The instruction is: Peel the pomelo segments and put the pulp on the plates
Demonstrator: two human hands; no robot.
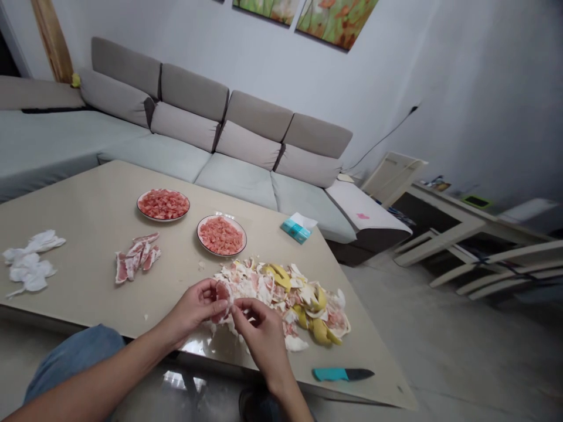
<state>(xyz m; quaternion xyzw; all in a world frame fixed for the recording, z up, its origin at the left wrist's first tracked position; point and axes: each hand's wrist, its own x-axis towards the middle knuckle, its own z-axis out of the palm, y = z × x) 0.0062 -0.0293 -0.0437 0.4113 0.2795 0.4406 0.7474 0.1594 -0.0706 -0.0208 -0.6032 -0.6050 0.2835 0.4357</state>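
Observation:
My left hand (204,305) grips a pink pomelo segment (222,293) partly wrapped in whitish membrane. Against the segment's right edge, the thumb and forefinger of my right hand (260,328) are pinched together; the bit between them is too small to see clearly. Just beyond my hands lies a heap of pomelo peel (281,287), with yellow rind, white pith and membrane scraps. To the left, several unpeeled pomelo segments (137,258) rest in a small pile. Two plates of pink pomelo flesh stand farther back, the left plate (163,220) and the right plate (240,249).
A knife (342,374) with a turquoise handle lies near the table's right front corner. Crumpled tissues (33,264) are at the left, and a blue tissue pack (297,228) sits near the far edge. Behind the table (88,205) runs a grey sofa (237,179).

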